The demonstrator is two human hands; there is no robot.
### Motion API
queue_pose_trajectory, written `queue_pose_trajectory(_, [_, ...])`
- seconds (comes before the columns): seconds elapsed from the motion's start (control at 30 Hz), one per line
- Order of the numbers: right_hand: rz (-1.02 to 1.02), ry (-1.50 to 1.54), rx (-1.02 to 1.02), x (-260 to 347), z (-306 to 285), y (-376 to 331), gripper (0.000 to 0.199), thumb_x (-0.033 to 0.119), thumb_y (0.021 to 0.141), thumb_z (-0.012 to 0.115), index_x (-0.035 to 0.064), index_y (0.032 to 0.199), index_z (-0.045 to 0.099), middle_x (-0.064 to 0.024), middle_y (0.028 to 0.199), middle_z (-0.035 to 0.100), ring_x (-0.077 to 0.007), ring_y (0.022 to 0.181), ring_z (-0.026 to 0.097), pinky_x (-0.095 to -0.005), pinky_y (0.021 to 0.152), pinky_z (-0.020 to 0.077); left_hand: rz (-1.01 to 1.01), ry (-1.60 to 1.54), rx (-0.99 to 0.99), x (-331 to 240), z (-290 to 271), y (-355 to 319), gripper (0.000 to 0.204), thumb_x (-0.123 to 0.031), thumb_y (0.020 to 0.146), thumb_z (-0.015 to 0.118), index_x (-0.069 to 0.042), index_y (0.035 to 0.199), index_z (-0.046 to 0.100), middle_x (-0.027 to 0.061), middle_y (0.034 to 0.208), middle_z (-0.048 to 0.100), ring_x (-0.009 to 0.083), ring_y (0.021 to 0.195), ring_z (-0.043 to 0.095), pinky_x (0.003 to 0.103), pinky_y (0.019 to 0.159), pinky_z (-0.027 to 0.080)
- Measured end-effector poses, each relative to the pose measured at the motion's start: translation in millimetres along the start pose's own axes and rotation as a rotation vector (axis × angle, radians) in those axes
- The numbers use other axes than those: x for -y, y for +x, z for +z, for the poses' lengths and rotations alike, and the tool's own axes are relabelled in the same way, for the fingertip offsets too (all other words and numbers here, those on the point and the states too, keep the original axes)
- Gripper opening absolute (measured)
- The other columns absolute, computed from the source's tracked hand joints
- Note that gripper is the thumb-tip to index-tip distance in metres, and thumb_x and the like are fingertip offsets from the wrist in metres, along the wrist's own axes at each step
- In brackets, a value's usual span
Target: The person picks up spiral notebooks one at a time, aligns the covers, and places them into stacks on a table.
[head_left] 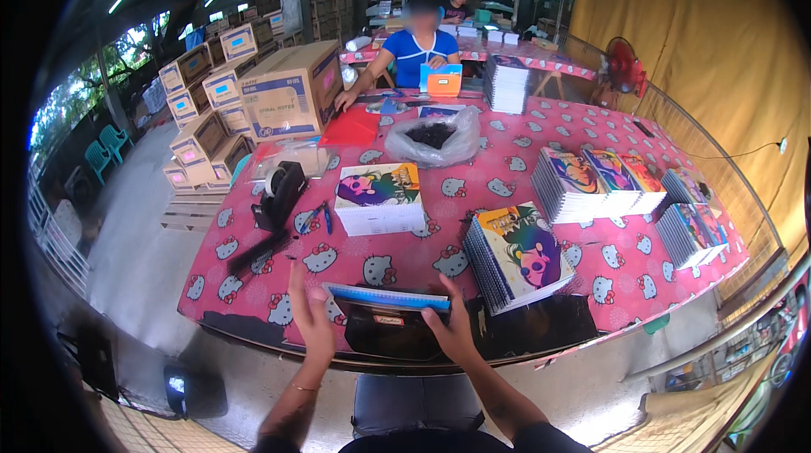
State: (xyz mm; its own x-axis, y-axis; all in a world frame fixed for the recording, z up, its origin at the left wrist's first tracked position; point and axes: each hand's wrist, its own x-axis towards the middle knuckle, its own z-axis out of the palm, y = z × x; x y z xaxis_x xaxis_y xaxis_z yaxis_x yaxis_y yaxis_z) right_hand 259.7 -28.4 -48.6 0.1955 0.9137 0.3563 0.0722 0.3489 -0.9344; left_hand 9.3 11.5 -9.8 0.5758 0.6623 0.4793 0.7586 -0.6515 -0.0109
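Close in front of me, at the table's near edge, a small stack of notebooks (pixel 390 297) stands tilted on its long edge, with blue and white edges on top and a dark cover towards me. My right hand (pixel 453 324) grips its right end, thumb on the near side and fingers behind. Beside its left end, my left hand (pixel 312 319) is open, fingers stretched and apart from the stack. Right of my right hand is a tall pile of spiral notebooks (pixel 525 252) with colourful illustrated covers. Another such pile (pixel 380 195) sits farther back, left of centre.
A tape dispenser (pixel 283 195), blue pens (pixel 321 218) and black binding strips (pixel 258 252) lie at left. Beyond are a plastic bag (pixel 432 139) with black contents, a large carton (pixel 291 94) and a seated co-worker (pixel 418 56). More notebook piles (pixel 600 187) stand at right.
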Motion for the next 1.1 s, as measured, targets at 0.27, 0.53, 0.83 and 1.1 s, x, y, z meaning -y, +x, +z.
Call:
queue_pose_trajectory(0.27, [0.043, -0.076, 0.047, -18.9, -40.2, 5.7, 0.042, 0.013, 0.09, 0.079, 0.0028, 0.125, 0.058, -0.0078, 0.105, 0.069, -0.0142, 0.098, 0.066, -0.0294, 0.088, 0.0516, -0.387, 0.033, -0.296, 173.9, 81.5, -5.3, 0.058, -0.028, 0.101, 0.055, -0.003, 0.151, 0.041, 0.0244, 0.154, 0.043, 0.0389, 0.146, 0.037, 0.052, 0.115, 0.035])
queue_pose_trajectory(0.53, [-0.065, -0.082, 0.017, -16.3, -37.8, 7.9, 0.033, 0.011, 0.09, 0.079, 0.0026, 0.118, 0.063, -0.0051, 0.102, 0.07, -0.0124, 0.096, 0.066, -0.0296, 0.086, 0.0517, -0.512, 0.356, 0.055, 259.4, 109.3, -21.2, 0.04, -0.025, 0.095, 0.061, -0.005, 0.13, 0.06, 0.0173, 0.112, 0.069, 0.0374, 0.106, 0.065, 0.056, 0.093, 0.047])
queue_pose_trajectory(0.83, [-0.125, 0.022, -0.031, -5.4, -44.0, 7.9, 0.047, 0.012, 0.087, 0.079, 0.0025, 0.129, 0.059, -0.0092, 0.121, 0.064, -0.019, 0.111, 0.061, -0.0351, 0.098, 0.0468, -0.374, 0.247, -0.19, 209.4, 99.6, -3.7, 0.035, -0.007, 0.089, 0.06, -0.001, 0.123, 0.056, 0.0188, 0.102, 0.063, 0.0379, 0.097, 0.063, 0.049, 0.086, 0.05])
queue_pose_trajectory(1.1, [-0.716, -0.815, 0.176, 87.1, 52.0, 33.4, 0.036, 0.024, 0.087, 0.074, 0.0106, 0.12, 0.068, -0.0094, 0.12, 0.065, -0.0271, 0.106, 0.064, -0.0418, 0.092, 0.0482, -0.402, -0.056, -0.23, 89.6, 19.9, 41.1, 0.04, -0.007, 0.091, 0.062, -0.001, 0.131, 0.058, 0.0177, 0.091, 0.063, 0.0333, 0.081, 0.066, 0.045, 0.07, 0.052])
